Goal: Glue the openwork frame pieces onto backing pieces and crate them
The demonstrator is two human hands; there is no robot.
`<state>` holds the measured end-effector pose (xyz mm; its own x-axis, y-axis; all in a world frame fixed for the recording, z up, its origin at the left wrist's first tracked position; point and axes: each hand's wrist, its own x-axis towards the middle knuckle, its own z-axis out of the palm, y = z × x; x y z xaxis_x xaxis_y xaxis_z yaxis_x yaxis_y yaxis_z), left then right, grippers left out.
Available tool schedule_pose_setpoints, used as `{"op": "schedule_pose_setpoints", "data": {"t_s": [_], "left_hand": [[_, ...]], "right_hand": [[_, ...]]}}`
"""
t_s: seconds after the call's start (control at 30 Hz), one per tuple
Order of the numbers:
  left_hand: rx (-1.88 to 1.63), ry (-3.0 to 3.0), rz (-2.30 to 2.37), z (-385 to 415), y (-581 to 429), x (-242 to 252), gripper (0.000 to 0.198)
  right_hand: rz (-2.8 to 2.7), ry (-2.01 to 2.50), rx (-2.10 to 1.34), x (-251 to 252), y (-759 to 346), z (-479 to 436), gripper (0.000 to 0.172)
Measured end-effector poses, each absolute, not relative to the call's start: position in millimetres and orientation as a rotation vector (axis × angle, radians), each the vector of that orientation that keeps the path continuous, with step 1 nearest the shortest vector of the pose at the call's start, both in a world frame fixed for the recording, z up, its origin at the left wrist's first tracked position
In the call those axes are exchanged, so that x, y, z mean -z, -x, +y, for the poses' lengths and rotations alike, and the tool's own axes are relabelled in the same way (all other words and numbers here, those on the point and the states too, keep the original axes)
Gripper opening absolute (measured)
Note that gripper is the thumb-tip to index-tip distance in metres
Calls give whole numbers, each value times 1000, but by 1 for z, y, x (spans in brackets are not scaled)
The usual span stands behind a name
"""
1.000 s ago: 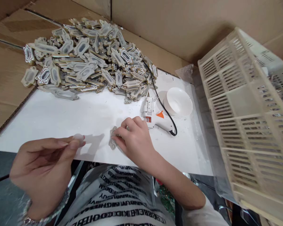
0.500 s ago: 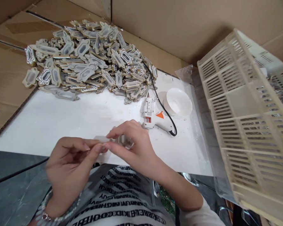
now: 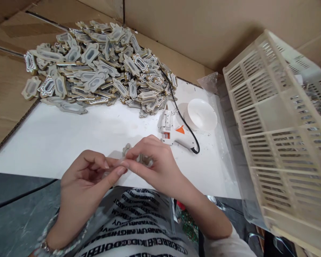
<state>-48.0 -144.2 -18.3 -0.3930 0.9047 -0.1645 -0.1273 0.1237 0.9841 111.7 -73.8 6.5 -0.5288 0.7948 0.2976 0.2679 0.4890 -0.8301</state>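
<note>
In front of my body, the fingertips of both hands meet over the near part of the white board. My left hand (image 3: 81,184) pinches a small, pale, translucent piece (image 3: 120,160) between thumb and fingers. The thumb and forefinger of my right hand (image 3: 159,166) close on the same piece from the other side. Most of it is hidden by the fingers, so its kind is unclear. Just behind my right fingers, a grey frame-shaped plaque (image 3: 126,149) lies on the board, partly covered by that hand.
A large heap of frame-shaped plaques (image 3: 92,76) covers the far left of the white board (image 3: 77,137). Right of centre lie a glue gun (image 3: 183,138) with a black cord and a white bowl (image 3: 202,116). A tall cream plastic basket (image 3: 273,125) stands at the right; cardboard walls rise behind.
My left hand has shifted slightly right and turned a little, fingertips still against the right hand's. More of the plaque behind the right fingers shows. The view has moved slightly.
</note>
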Motion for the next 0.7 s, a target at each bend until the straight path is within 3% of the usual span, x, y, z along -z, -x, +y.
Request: {"op": "schedule_pose_setpoints", "data": {"t_s": [0.3, 0.7], "left_hand": [[-1386, -744, 1502, -144, 48, 22, 33], [-1371, -699, 1488, -140, 49, 22, 29]], "right_hand": [[-2079, 894, -835, -5, -118, -76, 17], [-1848, 1022, -1284, -5, -121, -76, 34]]}}
